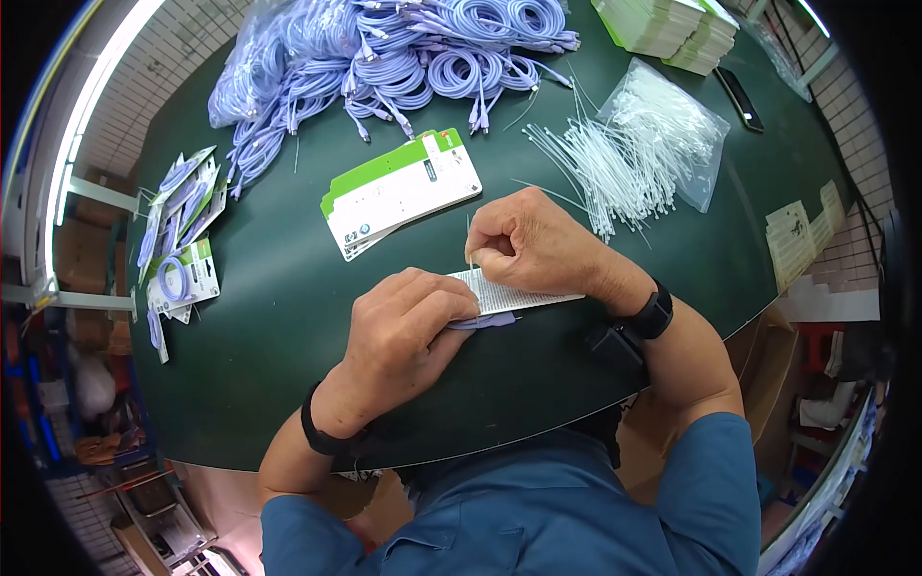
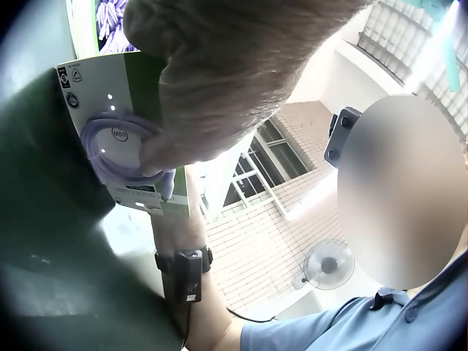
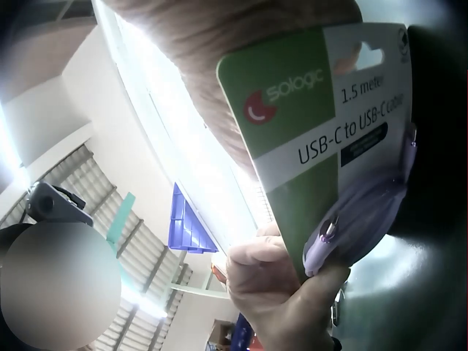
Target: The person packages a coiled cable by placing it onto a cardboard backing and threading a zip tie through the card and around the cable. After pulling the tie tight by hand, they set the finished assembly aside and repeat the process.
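Observation:
My left hand (image 1: pixel 399 326) grips the left end of a printed packaging card (image 1: pixel 538 299), its text side up, close over the table. A coiled lilac USB-C cable (image 3: pixel 365 212) lies against the card's underside, its plug end (image 1: pixel 504 319) showing along the near edge. In the right wrist view the green and white front (image 3: pixel 289 146) reads "USB-C to USB-C cable". Above the card, thumb and forefinger of my right hand (image 1: pixel 543 245) pinch a thin white cable tie (image 1: pixel 471 261) that stands up from it. The left fingertips press the cable under the card.
Beyond the hands lies a stack of flat cards (image 1: pixel 403 192). Many coiled lilac cables (image 1: pixel 384 62) fill the far side. Loose white cable ties (image 1: pixel 615 173) spill from a plastic bag (image 1: pixel 706 144) at right. Carded cables (image 1: pixel 178 259) lie at left, a phone (image 1: pixel 740 99) far right.

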{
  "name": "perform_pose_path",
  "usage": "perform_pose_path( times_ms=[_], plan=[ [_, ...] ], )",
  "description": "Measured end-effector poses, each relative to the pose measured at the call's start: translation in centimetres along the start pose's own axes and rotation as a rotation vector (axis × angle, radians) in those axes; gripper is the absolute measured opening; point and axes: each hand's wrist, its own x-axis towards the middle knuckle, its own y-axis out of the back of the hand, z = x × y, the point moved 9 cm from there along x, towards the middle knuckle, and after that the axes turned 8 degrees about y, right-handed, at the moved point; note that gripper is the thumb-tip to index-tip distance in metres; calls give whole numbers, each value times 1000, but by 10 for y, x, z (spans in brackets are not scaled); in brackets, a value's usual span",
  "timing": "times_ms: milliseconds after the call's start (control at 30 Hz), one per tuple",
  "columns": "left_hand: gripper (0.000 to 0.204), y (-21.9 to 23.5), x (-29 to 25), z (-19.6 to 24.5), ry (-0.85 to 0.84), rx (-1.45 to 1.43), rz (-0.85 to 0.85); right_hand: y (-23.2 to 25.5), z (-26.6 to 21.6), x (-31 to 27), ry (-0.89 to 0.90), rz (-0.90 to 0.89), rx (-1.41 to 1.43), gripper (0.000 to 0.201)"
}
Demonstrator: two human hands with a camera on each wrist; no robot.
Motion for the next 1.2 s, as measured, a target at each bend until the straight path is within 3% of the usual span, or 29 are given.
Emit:
perform_pose_path(
  times_ms=[133, 400, 500, 667, 700, 800, 833, 900, 933, 1033, 1200],
  plan=[
    [37, 2, 2, -3, 56, -47, 3, -2, 17, 0, -109, -43, 91, 13],
    [33, 5, 1, -6, 76, -12, 92, 1, 18, 0, -154, -2, 122, 16],
    [29, 5, 4, -19, 217, -164, 112, 2, 21, 0, -157, 26, 139, 15],
    [28, -6, 4, -31, 266, -205, 17, 1, 19, 0, -136, 18, 80, 15],
    [28, -8, 2, -29, 202, -107, 55, 1, 17, 1, -137, 16, 80, 15],
    [29, -12, 1, -20, 66, 81, 132, -5, 19, -3, -312, -5, 442, 15],
    [30, -7, 3, -6, -25, 142, 163, -2, 17, -5, -313, -5, 437, 15],
    [33, 5, 6, 21, -207, 278, 244, 1, 7, -7, -298, -18, 691, 14],
    [33, 10, 9, 25, -205, 286, 256, 2, 1, -7, -289, -28, 823, 14],
    [40, 18, 16, 34, -241, 251, 206, 2, 4, -8, -318, -25, 813, 13],
    [45, -6, 15, -12, -177, 146, 124, -13, 53, -12, -463, 63, 998, 12]
  ],
)
